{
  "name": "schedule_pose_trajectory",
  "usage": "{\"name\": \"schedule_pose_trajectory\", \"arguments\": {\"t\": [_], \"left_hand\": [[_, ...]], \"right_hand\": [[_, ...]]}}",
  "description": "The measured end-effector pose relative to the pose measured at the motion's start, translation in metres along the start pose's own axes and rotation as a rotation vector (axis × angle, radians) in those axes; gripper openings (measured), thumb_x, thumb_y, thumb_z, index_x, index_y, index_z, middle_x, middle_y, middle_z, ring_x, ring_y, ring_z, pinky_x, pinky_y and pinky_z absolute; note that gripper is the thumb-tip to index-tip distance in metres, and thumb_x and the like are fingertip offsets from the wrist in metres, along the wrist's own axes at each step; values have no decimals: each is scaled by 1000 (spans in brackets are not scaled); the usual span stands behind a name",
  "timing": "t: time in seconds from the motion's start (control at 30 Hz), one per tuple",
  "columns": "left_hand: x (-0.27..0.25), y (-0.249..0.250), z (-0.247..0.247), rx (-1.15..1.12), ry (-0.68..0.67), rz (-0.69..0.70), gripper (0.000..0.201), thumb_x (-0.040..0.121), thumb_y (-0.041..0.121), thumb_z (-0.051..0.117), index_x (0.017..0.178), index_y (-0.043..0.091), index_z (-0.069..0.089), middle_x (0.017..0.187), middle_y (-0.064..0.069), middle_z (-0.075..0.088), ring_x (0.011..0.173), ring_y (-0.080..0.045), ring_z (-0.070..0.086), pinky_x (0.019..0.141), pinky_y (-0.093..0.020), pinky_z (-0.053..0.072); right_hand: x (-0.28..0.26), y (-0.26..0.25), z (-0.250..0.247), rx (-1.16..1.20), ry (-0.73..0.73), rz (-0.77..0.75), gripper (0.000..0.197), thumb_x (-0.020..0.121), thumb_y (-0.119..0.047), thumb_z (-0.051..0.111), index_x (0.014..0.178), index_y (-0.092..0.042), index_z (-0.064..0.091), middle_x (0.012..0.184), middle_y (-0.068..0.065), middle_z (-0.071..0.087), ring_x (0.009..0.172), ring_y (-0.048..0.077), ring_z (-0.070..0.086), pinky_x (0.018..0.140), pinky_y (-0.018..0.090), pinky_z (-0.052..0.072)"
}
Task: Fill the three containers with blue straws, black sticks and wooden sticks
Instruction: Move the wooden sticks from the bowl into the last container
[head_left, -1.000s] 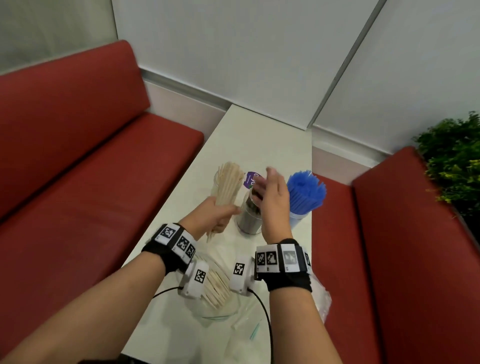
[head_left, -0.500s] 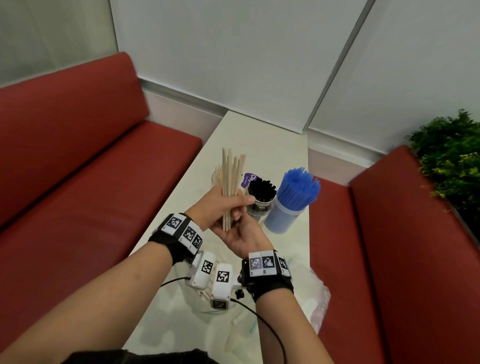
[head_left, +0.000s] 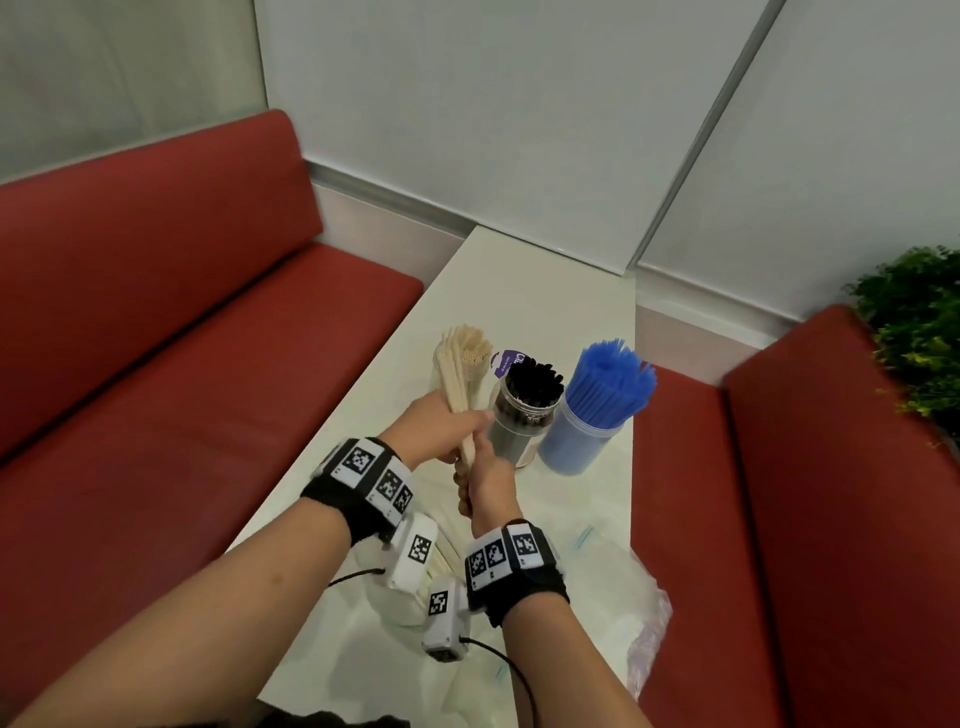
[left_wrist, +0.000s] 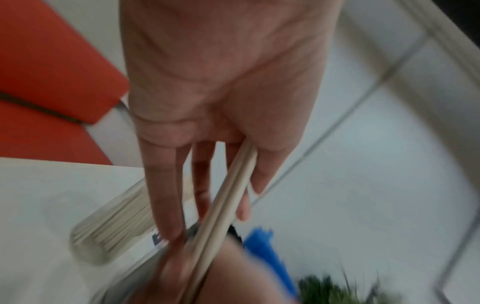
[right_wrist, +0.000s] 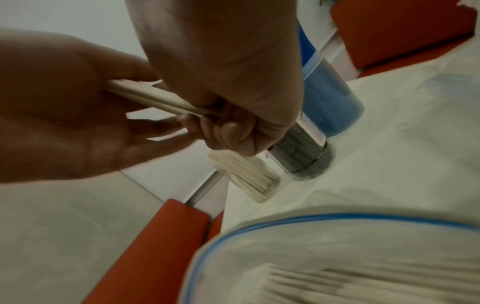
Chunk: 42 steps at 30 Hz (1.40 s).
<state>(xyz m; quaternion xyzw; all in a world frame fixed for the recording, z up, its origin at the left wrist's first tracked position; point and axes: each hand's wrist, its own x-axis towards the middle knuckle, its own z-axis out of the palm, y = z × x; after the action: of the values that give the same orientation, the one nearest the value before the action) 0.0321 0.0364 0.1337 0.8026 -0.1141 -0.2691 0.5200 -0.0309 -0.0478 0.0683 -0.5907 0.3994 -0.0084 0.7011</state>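
Observation:
Three clear containers stand in a row on the white table (head_left: 524, 306): one with wooden sticks (head_left: 467, 345) on the left, a jar of black sticks (head_left: 527, 410) in the middle, a tub of blue straws (head_left: 597, 410) on the right. My left hand (head_left: 441, 431) pinches a small bundle of wooden sticks (left_wrist: 207, 236) between thumb and fingers, just in front of the wooden-stick container (left_wrist: 111, 226). My right hand (head_left: 485, 483) curls round the bundle's lower end (right_wrist: 155, 98). The bundle leans up and to the left, partly hiding that container.
A zip bag (right_wrist: 337, 267) with a blue rim holds more wooden sticks, close to me under my wrists. Crumpled clear plastic (head_left: 644, 623) lies at the table's right edge. Red benches (head_left: 208, 364) flank the table. A green plant (head_left: 919, 322) stands at the far right.
The bundle stood upright in my left hand over my right palm. It has now tipped left toward the wooden-stick container, and my right hand has closed round its lower end.

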Motion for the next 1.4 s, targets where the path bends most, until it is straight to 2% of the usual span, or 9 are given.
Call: {"name": "schedule_pose_trajectory", "arguments": {"t": [0.2,0.33,0.53,0.73,0.83,0.93,1.03,1.33,1.4], "left_hand": [[-4,11,-47,-141,-183,-255,39,76,11,71,106,-11,62,82,-31,71,75,-41,74,70,-38,63],[-8,13,-60,-141,-155,-218,33,81,11,67,100,-15,64,79,-34,70,75,-40,74,57,-26,61],[-5,24,-102,-173,-35,-134,20,84,10,68,94,-8,69,80,-34,70,75,-39,74,52,-21,59],[37,52,-99,-152,70,41,25,81,11,72,95,-9,71,80,-30,72,75,-37,75,68,-33,62],[65,58,-82,-38,-12,70,29,82,16,74,98,-7,72,82,-24,74,80,-32,75,76,-35,62],[89,57,-72,61,-60,58,31,84,19,73,100,-8,71,81,-20,75,80,-31,75,80,-37,62],[109,55,-67,94,-52,30,29,84,17,71,97,-10,70,79,-22,74,81,-35,75,86,-45,59],[146,71,-67,118,83,29,31,83,18,68,98,-10,69,68,-15,74,68,-24,75,75,-36,62],[149,74,-66,122,119,35,32,83,20,69,101,-7,68,66,-10,73,59,-12,73,60,-22,58]], "right_hand": [[14,16,4,-164,33,-111,40,99,-28,38,70,-8,58,60,6,54,49,20,42,44,25,29],[11,6,11,-83,-141,-67,40,101,-29,38,76,-7,61,55,2,53,39,13,36,41,20,26],[0,-29,-12,-515,-482,37,51,104,-30,37,85,4,69,66,16,70,54,27,69,48,24,52],[-2,-2,22,-960,-774,269,29,94,-22,58,97,5,67,93,20,73,79,39,72,70,49,62],[10,39,41,-1336,-796,128,25,96,-30,61,88,-7,65,115,17,69,98,35,67,84,43,55],[25,68,45,-1480,-679,-14,36,102,-27,51,124,0,61,137,20,58,123,37,56,99,42,44],[36,81,42,-1518,-648,-21,39,104,-22,45,127,6,58,132,24,60,123,39,57,97,41,45],[47,105,22,-1517,-580,-109,39,106,-18,40,140,0,45,143,23,51,130,38,51,108,44,43],[47,105,21,-1478,-557,-121,40,105,-17,41,141,0,44,143,24,49,131,38,50,107,43,41]]}}
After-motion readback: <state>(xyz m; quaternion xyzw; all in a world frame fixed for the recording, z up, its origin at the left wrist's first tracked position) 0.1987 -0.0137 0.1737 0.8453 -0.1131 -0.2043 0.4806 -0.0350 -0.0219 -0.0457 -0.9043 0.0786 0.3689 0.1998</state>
